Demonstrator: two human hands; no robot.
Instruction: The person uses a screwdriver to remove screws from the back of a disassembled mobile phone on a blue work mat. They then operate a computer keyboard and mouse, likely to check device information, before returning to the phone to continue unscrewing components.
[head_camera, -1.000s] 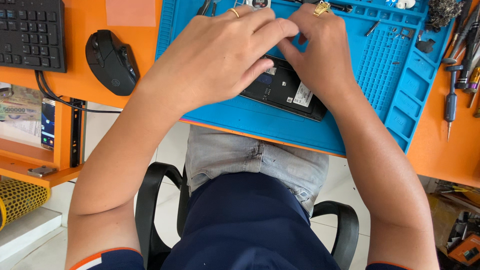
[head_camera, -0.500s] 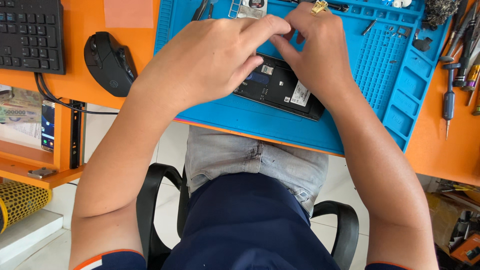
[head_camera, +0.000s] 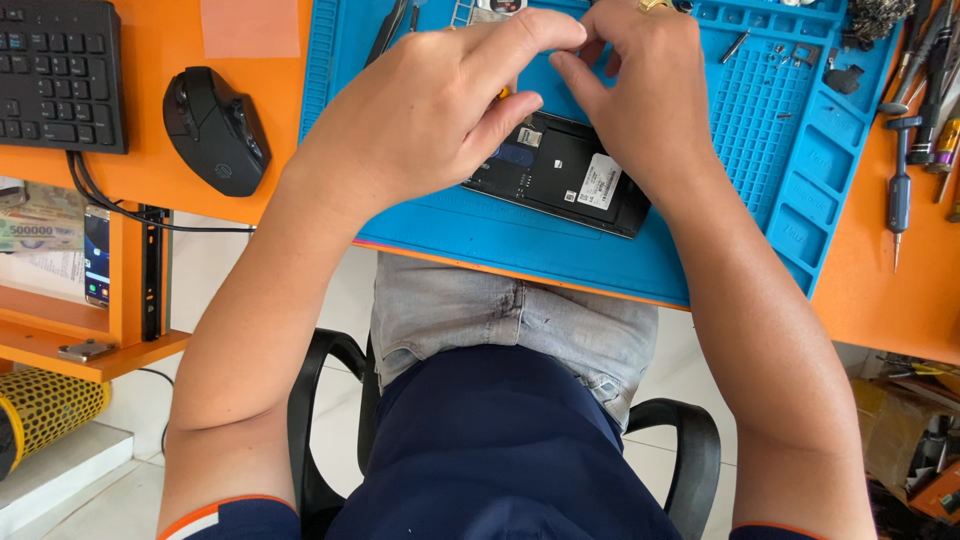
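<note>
Fingers of the left hand (head_camera: 430, 110) and right hand (head_camera: 640, 95) pinch together above an opened phone (head_camera: 560, 175) on a blue repair mat (head_camera: 560, 250); whatever they grip is hidden. Mat compartments at upper right hold small screws (head_camera: 790, 55).

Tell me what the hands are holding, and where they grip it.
Cannot tell: left hand and right hand pinch together over the opened phone.

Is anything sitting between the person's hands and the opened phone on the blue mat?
Nothing visible. Both the left hand and right hand hover right over the opened phone on the blue mat; whether the fingers touch it is hidden.
</note>
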